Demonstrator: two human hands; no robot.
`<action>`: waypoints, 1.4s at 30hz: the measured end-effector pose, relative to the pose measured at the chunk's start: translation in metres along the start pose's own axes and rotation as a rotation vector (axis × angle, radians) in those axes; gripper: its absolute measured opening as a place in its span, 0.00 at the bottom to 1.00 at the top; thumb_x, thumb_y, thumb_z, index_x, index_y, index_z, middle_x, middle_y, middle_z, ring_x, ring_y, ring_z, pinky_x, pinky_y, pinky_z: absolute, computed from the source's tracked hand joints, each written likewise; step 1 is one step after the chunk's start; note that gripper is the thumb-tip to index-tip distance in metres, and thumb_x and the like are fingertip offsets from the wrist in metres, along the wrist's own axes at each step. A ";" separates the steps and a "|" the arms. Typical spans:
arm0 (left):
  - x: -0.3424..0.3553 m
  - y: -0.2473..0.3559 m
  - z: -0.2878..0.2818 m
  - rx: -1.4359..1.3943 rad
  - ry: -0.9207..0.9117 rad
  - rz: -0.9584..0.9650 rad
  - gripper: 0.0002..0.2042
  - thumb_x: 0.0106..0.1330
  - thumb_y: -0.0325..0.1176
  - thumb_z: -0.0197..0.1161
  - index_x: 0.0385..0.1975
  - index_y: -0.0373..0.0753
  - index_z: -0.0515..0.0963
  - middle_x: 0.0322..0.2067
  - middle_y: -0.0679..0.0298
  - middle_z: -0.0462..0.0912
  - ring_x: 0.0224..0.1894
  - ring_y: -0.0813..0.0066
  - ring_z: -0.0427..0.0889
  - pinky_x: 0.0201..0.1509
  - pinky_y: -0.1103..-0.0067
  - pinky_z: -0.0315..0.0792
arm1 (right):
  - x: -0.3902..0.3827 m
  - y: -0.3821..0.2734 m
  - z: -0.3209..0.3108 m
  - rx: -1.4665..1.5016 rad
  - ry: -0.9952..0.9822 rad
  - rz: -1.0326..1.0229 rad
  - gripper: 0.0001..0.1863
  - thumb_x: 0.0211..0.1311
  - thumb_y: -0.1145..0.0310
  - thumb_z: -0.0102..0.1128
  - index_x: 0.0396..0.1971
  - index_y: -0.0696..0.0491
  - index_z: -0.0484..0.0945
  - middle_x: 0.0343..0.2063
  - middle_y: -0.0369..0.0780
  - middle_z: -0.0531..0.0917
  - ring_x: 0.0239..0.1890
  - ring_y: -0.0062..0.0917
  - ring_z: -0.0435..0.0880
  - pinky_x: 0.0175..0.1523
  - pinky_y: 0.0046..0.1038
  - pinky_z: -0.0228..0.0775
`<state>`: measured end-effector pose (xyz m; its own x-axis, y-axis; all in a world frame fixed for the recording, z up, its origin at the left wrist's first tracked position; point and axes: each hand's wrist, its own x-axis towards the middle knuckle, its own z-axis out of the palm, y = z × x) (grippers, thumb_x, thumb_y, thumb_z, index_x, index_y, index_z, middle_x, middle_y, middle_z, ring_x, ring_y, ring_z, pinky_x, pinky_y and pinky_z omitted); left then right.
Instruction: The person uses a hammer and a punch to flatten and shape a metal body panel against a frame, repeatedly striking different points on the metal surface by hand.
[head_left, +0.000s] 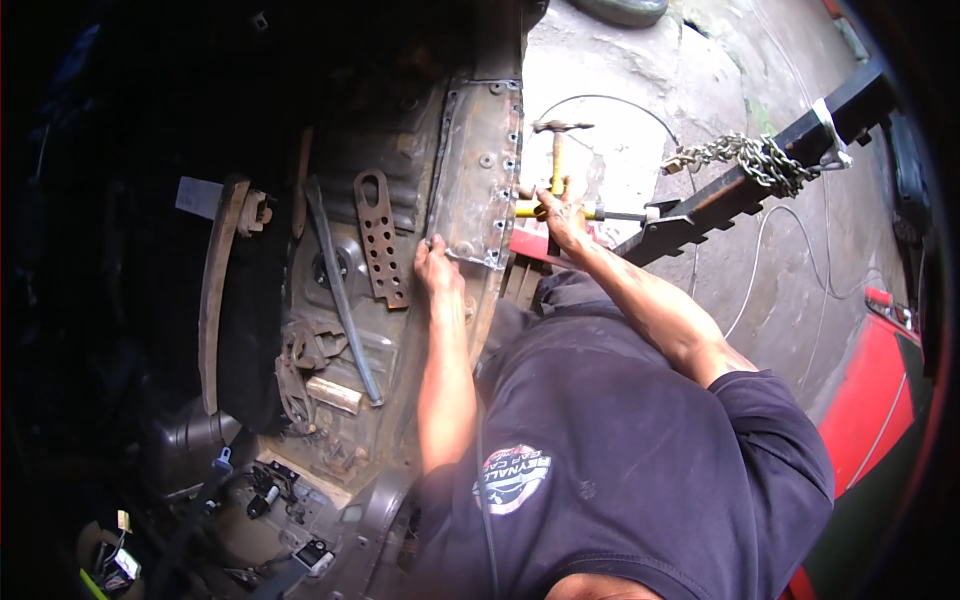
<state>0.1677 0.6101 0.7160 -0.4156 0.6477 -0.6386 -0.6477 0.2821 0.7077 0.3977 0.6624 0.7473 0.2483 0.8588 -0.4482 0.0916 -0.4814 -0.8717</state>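
Note:
My left hand (438,272) is at the lower left corner of a grey metal panel (476,170), its fingers bent and closed on the edge. Small holes run along the panel's right side. In my right hand (563,218) is a hammer (558,160) with a yellow handle, its head pointing away from me. The fingers wrap the handle, and a dark grip end shows below them. Under that hand lies a yellow and black cylinder (528,209) with a rod, set sideways between the panel side and a black steel beam (690,208).
A chain (765,165) is wound round the beam at the right. On the car floor lie a rusty perforated bar (380,240), a long metal bar (345,290) and a wooden block (334,394). A thin cable (750,275) trails over the concrete. A red panel (870,400) stands at lower right.

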 end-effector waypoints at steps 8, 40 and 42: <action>0.001 -0.003 -0.003 0.052 -0.014 -0.026 0.03 0.73 0.27 0.58 0.41 0.37 0.76 0.34 0.65 0.78 0.35 0.74 0.78 0.36 0.75 0.74 | 0.026 0.012 -0.005 0.195 -0.021 -0.019 0.21 0.64 0.72 0.62 0.50 0.59 0.62 0.30 0.43 0.82 0.28 0.26 0.85 0.30 0.28 0.81; 0.006 0.015 -0.008 0.211 -0.105 -0.083 0.09 0.70 0.31 0.62 0.42 0.33 0.76 0.35 0.58 0.82 0.31 0.66 0.85 0.33 0.68 0.85 | 0.055 0.020 0.047 -0.148 0.111 0.000 0.27 0.49 0.70 0.69 0.46 0.66 0.68 0.30 0.52 0.83 0.33 0.40 0.84 0.41 0.40 0.78; 0.004 0.030 -0.009 0.352 -0.155 -0.069 0.12 0.70 0.34 0.62 0.40 0.27 0.75 0.34 0.54 0.82 0.29 0.63 0.86 0.28 0.69 0.85 | 0.049 0.011 0.048 -0.142 0.108 -0.007 0.27 0.48 0.70 0.71 0.45 0.66 0.69 0.30 0.52 0.82 0.34 0.39 0.85 0.42 0.39 0.78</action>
<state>0.1405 0.6147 0.7319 -0.2595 0.7106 -0.6540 -0.4012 0.5367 0.7423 0.3643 0.7076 0.7068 0.3489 0.8421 -0.4112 0.2274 -0.5018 -0.8346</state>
